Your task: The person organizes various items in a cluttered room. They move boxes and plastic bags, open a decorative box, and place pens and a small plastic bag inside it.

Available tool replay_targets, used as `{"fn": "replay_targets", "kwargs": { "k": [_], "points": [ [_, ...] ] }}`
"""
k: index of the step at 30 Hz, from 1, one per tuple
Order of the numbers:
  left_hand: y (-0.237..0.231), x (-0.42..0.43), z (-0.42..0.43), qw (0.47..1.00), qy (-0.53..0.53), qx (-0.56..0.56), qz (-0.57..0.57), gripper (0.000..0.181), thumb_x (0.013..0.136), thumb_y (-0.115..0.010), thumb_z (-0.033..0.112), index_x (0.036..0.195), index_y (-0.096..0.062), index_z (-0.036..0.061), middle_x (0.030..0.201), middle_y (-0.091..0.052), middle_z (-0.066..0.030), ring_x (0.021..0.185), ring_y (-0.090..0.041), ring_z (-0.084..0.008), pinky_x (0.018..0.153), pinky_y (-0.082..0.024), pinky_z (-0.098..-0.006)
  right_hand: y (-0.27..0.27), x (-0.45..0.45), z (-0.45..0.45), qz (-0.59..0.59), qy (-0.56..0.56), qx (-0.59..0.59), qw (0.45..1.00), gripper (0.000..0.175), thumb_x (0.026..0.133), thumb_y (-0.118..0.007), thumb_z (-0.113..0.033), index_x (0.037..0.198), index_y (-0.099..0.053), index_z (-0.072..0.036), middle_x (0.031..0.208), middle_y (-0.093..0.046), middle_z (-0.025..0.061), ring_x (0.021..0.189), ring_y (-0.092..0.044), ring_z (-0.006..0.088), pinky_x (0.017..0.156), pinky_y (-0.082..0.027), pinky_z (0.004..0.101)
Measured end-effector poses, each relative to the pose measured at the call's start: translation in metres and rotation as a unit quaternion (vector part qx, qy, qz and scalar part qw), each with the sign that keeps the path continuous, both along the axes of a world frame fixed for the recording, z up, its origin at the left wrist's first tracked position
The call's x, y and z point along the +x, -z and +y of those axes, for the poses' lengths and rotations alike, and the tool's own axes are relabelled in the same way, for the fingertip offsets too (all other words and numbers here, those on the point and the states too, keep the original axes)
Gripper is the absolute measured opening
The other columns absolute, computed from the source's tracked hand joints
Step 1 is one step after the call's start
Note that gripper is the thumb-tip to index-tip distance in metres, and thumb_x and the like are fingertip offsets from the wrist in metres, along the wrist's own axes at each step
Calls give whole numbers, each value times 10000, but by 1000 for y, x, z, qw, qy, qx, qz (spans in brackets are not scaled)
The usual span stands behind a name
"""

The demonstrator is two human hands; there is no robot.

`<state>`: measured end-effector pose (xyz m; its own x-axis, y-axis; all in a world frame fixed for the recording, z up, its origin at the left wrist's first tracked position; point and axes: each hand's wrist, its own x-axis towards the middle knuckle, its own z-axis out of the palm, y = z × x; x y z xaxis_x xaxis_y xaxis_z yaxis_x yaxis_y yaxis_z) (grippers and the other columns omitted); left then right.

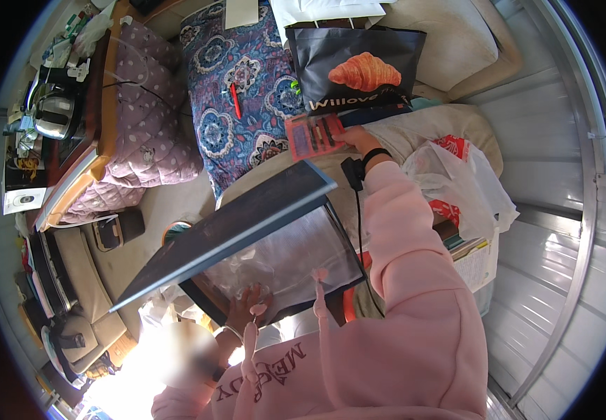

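Observation:
On my lap lies a dark box point(351, 282) with its hinged lid point(229, 231) raised. Translucent plastic film point(297, 241) lines the inside. My left hand point(247, 307) rests in the near left corner of the box, fingers spread against the film. Stretched forward, my right hand point(358, 139) grips the right edge of a flat red packet point(308, 147) with dark slim items showing in it. The packet is on the beige sofa cover, beside a blue patterned cushion point(208, 105). A black wristband device point(355, 170) with a cable hangs at my right wrist.
A black bag with a croissant picture point(355, 68) stands behind the packet. A red pen point(235, 100) lies on the cushion. White plastic bags point(450, 178) sit at right, above books point(471, 252). At left, a table holds a steel kettle point(56, 113).

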<state>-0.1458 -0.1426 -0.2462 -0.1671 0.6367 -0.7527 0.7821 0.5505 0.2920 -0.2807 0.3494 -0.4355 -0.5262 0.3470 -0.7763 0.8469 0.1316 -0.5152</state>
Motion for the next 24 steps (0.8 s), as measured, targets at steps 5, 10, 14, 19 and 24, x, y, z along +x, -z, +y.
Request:
{"fn": "replay_targets", "kwargs": {
  "k": [5, 10, 14, 19, 24],
  "points": [
    [-20, -21, 8, 999, -23, -34, 22, 713, 725, -520, 306, 1340, -192, 153, 1387, -14, -223, 1274, -66, -418, 978, -141, -564, -56, 59, 31, 112, 154, -305, 933, 321, 716, -670, -229, 984, -585, -74, 917, -601, 49, 851, -561, 164, 719, -449, 300],
    [-32, -20, -1, 996, -49, 67, 32, 792, 662, -591, 275, 1327, -205, 88, 1388, -66, -196, 1281, -84, -375, 1010, -168, -478, -155, 141, 39, 319, 158, -294, 887, 312, 746, -611, -65, 1044, -527, -27, 902, -591, 30, 821, -563, 123, 704, -443, 237],
    [-26, -17, -8, 982, 19, 163, -93, 638, 721, -513, 108, 1306, -259, 87, 1349, -256, -134, 1234, -268, -312, 968, -288, -422, -258, 184, 19, 341, 111, -176, 917, 350, 726, -624, -60, 1052, -515, 4, 899, -585, 17, 781, -548, 112, 700, -431, 229],
    [-13, 1, -30, 973, 48, 225, -2, 499, 766, -430, 94, 1255, -331, 65, 1296, -357, -141, 1183, -364, -303, 928, -343, -391, -326, 163, -61, 353, -162, -106, 916, 362, 715, -643, -141, 1026, -535, 8, 862, -577, -7, 753, -512, 80, 683, -422, 232],
    [-11, 28, -57, 958, 17, 248, 144, 444, 740, -449, 83, 1175, -401, 10, 1102, -477, -197, 908, -534, -283, 751, -452, -362, -267, 80, -174, 326, -474, -107, 811, 308, 782, -580, -255, 961, -587, -5, 738, -604, 66, 657, -532, 120, 606, -434, 261]
  ]
}}
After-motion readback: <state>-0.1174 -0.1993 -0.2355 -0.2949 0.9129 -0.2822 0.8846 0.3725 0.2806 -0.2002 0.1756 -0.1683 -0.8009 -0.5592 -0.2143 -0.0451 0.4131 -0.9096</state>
